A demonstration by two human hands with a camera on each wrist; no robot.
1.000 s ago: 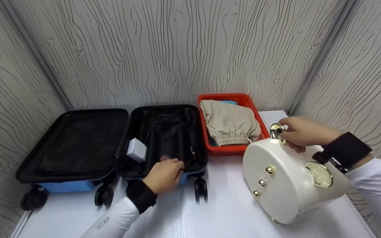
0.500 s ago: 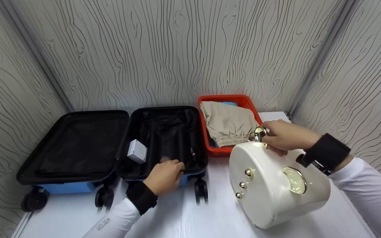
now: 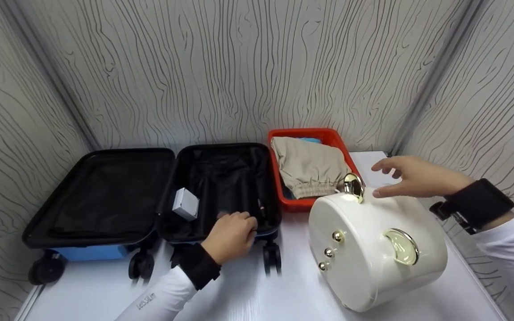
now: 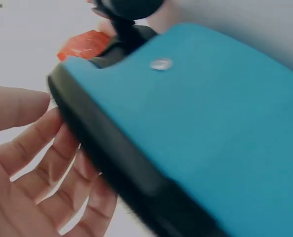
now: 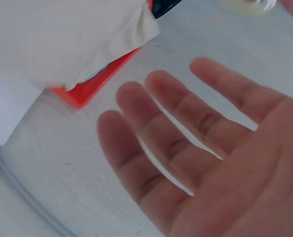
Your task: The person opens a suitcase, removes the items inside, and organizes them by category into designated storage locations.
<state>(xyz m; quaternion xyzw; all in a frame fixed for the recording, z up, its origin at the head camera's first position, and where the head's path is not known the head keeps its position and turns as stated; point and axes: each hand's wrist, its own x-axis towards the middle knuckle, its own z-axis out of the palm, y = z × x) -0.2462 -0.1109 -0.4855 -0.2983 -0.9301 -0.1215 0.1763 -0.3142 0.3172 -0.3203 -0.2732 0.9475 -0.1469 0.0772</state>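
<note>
Head view shows the right hand (image 3: 411,177) spread flat with straight fingers, holding nothing. It hangs just above the big white round case (image 3: 373,245), which lies on its side on the white table (image 3: 283,294). A shiny gold knob (image 3: 353,183) on top of the case sits just beside the fingertips, not touching them. The left hand (image 3: 230,232) rests on the near edge of the open blue suitcase (image 3: 150,196), with its fingers bent over the black rim. A small grey box (image 3: 185,203) lies inside the suitcase, near that hand. Between the two hands, further back, stands a red basket (image 3: 304,203) with a tan cloth (image 3: 308,165) in it.
</note>
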